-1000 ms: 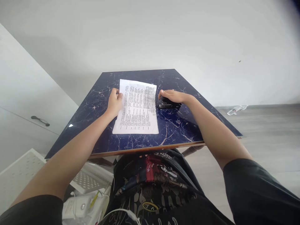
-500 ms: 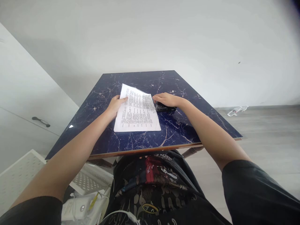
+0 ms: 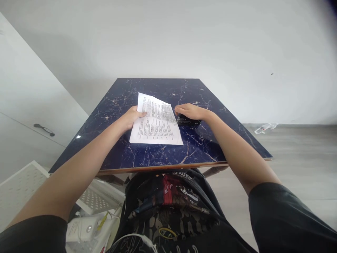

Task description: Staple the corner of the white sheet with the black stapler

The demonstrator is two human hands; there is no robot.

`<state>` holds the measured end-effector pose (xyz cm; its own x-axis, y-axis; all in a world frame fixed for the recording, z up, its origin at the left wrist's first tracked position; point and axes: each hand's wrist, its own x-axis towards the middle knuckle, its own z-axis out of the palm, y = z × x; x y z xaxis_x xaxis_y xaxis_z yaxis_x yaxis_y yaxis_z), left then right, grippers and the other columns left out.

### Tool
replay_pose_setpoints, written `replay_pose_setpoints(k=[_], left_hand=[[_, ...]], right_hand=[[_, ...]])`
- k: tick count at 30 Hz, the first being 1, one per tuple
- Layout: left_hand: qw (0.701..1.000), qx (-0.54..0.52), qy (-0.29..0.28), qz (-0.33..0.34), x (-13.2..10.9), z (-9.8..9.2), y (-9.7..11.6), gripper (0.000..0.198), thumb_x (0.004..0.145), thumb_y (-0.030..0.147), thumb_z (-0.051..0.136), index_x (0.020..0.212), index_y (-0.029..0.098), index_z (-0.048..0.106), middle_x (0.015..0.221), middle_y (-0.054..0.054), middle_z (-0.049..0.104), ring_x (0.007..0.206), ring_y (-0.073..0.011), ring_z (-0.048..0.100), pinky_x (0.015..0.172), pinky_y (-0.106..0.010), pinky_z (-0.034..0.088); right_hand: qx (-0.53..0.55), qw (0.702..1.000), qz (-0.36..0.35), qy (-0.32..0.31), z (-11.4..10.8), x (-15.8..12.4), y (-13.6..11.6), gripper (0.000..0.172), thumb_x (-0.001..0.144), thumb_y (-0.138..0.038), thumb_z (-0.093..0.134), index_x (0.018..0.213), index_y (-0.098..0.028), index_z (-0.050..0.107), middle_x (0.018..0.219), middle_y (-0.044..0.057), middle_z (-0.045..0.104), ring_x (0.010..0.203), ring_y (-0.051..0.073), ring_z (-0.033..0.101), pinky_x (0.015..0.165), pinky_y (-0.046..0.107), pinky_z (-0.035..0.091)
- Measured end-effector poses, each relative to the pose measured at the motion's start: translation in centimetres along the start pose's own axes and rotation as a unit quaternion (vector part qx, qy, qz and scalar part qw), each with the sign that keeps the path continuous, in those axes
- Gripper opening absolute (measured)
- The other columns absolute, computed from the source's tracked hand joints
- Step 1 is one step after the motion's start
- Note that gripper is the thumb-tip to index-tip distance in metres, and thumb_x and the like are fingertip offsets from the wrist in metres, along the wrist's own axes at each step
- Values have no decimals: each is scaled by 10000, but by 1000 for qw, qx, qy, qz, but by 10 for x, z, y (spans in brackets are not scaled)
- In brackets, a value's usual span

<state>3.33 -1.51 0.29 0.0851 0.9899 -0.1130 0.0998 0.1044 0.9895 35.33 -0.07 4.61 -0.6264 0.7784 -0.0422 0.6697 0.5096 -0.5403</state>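
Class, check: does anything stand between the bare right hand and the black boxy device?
Nothing visible does: the bare right hand rests on the black boxy device. The white printed paper sheet in the left hand is beside it.

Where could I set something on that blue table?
Bare patches: between the left hand and the table's left edge; between the paper, right forearm and front edge. Crowded: the middle, the right hand over a black object beside the paper.
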Motion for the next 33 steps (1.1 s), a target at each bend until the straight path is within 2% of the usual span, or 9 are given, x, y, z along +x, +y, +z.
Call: replay_pose_setpoints(k=[7,18,24,29,33], left_hand=[[1000,10,3,12,-1,3,0,296,824,73,726,1108,154,740,1094,-174,798,1147,-398,737,965,-594,617],[999,18,-2,28,-7,8,4,320,839,93,733,1153,155,723,1129,-172,789,1158,-394,732,975,-596,614],[1000,11,-1,28,-8,9,6,310,851,76,713,1150,154,718,1150,-165,786,1142,-381,735,961,-566,625],[999,24,2,32,-7,9,4,315,855,88,710,1163,153,707,1145,-171,784,1134,-371,736,938,-543,632],[1000,14,2,27,-6,10,3,301,844,86,715,1137,155,710,1157,-170,780,1148,-373,733,961,-559,618]], right_hand=[[-5,1000,-22,10,2,2,-3,453,1035,-622,390,874,-256,603,931,76,663,886,271,584,850,432,422],[-20,999,-18,21,6,2,-10,459,1045,-625,361,831,-254,525,849,69,589,837,265,541,829,444,417],[-30,999,-36,21,12,5,-13,391,1071,-504,330,798,-249,444,791,55,522,751,236,480,758,433,382],[-38,999,-27,17,15,7,-14,394,1069,-495,338,766,-246,365,737,40,465,666,211,395,690,416,333],[-44,998,-23,31,17,8,-16,377,1057,-476,384,761,-244,358,721,38,474,658,210,406,679,409,317]])
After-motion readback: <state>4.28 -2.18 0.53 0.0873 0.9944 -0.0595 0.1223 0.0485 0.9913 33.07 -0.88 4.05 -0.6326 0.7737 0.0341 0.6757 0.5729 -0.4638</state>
